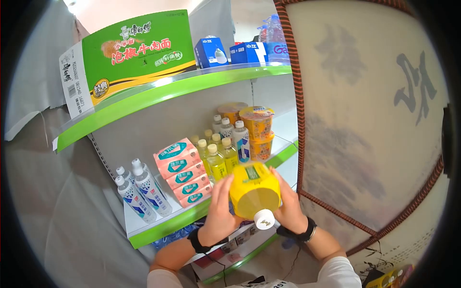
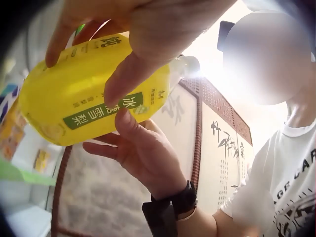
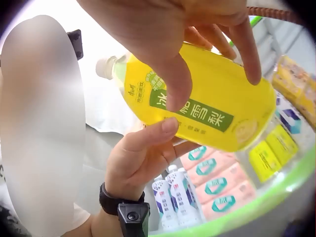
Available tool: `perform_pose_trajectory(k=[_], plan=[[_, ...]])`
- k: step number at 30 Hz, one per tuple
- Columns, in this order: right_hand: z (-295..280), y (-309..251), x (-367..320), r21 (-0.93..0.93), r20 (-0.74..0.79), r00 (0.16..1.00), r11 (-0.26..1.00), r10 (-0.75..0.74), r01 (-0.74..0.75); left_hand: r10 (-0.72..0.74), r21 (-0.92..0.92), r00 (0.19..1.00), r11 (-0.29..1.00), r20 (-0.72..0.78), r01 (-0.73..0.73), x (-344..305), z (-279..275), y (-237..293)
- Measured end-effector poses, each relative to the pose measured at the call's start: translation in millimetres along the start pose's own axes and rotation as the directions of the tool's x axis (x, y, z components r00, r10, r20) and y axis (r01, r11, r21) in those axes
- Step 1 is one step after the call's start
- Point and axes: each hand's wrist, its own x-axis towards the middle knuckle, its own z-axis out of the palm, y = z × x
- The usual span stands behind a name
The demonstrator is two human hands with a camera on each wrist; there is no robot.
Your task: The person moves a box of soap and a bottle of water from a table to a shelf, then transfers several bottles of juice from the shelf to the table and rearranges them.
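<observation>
Bottle: a large yellow bottle [image 1: 254,189] with a green label band and a white cap [image 1: 264,219]. It sits low in the centre of the head view, in the air in front of the lower shelf. It is tipped over, with the cap towards the person and the base towards the shelf.
Left hand: the left hand [image 1: 222,206] cups the bottle's left side. In the left wrist view its thumb lies across the label and its fingers curve over the top.
Right hand: the right hand [image 1: 290,206] cups the opposite side in the same way, with thumb on the label and fingers bent over the body. The bottle is clamped between the two palms.
Shelf: the green-edged shelf [image 1: 192,213] lies just beyond the hands. It carries small yellow bottles [image 1: 217,161] at the centre, pink packs [image 1: 180,170] to their left and white-and-blue bottles [image 1: 141,192] further left. Stacked cup noodles [image 1: 257,129] stand at the right.
Above: a green carton [image 1: 129,53] fills the upper left and blue boxes [image 1: 211,52] stand at upper centre.
Right side: a pale screen with a braided border [image 1: 374,120] fills the right of the frame.
Step in hand: this looks like carrying the bottle at the shelf front. It is held off the board and touches nothing there.
Next move calls for: to stand on the shelf, the bottle would have to be turned upright with the base down. It would also need a gap among the goods, and the front row near the small bottles looks crowded. A two-handed hold suits a bottle this bulky.
</observation>
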Motion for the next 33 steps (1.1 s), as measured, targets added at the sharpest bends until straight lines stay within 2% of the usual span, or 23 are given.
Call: perform_pose_trajectory(k=[1,4,6,7,9,12,14,16,17,19,21,23,24,25,27,29,32,33], plan=[[-0.7,-2.8,20.5,0.019,-0.034,0.997,0.998,-0.066,0.066,-0.001,0.011,1.0,1.0,-0.004,0.002,14.5,-7.7,2.6],[-3.2,2.7,74.6,-0.011,-0.139,0.947,0.957,-0.289,0.29,0.174,0.186,0.969,0.972,-0.174,-0.141,58.4,-23.5,3.1],[-0.2,12.4,110.1,0.12,-0.236,0.915,0.924,-0.328,0.362,0.241,0.215,0.948,0.957,-0.208,-0.196,90.1,-33.4,5.4],[-1.4,18.9,128.8,0.052,-0.253,0.914,0.939,-0.316,0.339,0.301,0.267,0.928,0.933,-0.221,-0.24,108.2,-37.9,6.8],[-3.7,24.8,169.2,0.104,-0.311,0.884,0.911,-0.351,0.398,0.381,0.354,0.9,0.888,-0.213,-0.293,144.9,-47.4,2.8],[-5.7,37.7,232.3,0.158,-0.401,0.819,0.85,-0.41,0.502,0.417,0.32,0.868,0.889,-0.271,-0.327,199.2,-49.8,0.1],[-8.9,43.2,272.0,0.073,-0.461,0.756,0.829,-0.464,0.554,0.257,0.004,0.904,0.962,-0.343,-0.272,232.3,-51.3,-10.6],[-11.5,37.6,292.7,0.392,-0.414,0.848,0.776,-0.331,0.494,0.226,-0.021,0.906,0.968,-0.359,-0.25,257.9,-50.3,-15.6],[-11.0,40.6,303.9,0.393,-0.42,0.844,0.771,-0.335,0.501,0.188,-0.058,0.907,0.972,-0.376,-0.226,268.7,-49.5,-18.0],[-6.4,51.5,324.6,0.287,-0.466,0.818,0.816,-0.338,0.501,0.159,-0.059,0.908,0.979,-0.389,-0.196,286.1,-48.3,-24.0],[-2.8,58.9,337.6,0.274,-0.504,0.796,0.812,-0.334,0.515,0.128,-0.06,0.908,0.985,-0.399,-0.165,299.9,-44.4,-31.2],[-2.6,65.3,346.8,0.262,-0.54,0.774,0.809,-0.329,0.526,0.17,0.123,0.865,0.984,-0.473,-0.126,312.0,-39.1,-39.6],[-3.3,67.7,349.3,0.298,-0.52,0.803,0.82,-0.289,0.488,0.176,0.132,0.865,0.983,-0.471,-0.128,318.0,-39.6,-44.5],[-3.6,70.4,351.5,0.333,-0.499,0.831,0.83,-0.247,0.447,0.15,0.13,0.891,0.986,-0.428,-0.104,323.5,-41.6,-49.6],[-2.7,75.8,356.6,0.327,-0.508,0.82,0.822,-0.263,0.466,0.121,0.132,0.917,0.988,-0.38,-0.076,328.5,-39.3,-58.0],[-0.4,81.3,361.3,0.318,-0.516,0.81,0.816,-0.278,0.482,0.044,0.038,0.93,0.999,-0.366,-0.032,330.5,-35.0,-63.2],[4.6,89.2,367.1,0.385,-0.469,0.857,0.824,-0.213,0.415,-0.018,-0.058,0.932,0.998,-0.363,-0.004,331.0,-27.5,-69.1],[6.3,91.3,369.4,0.382,-0.446,0.881,0.856,-0.159,0.348,-0.015,-0.055,0.932,0.998,-0.363,-0.005,330.7,-24.9,-69.5]])
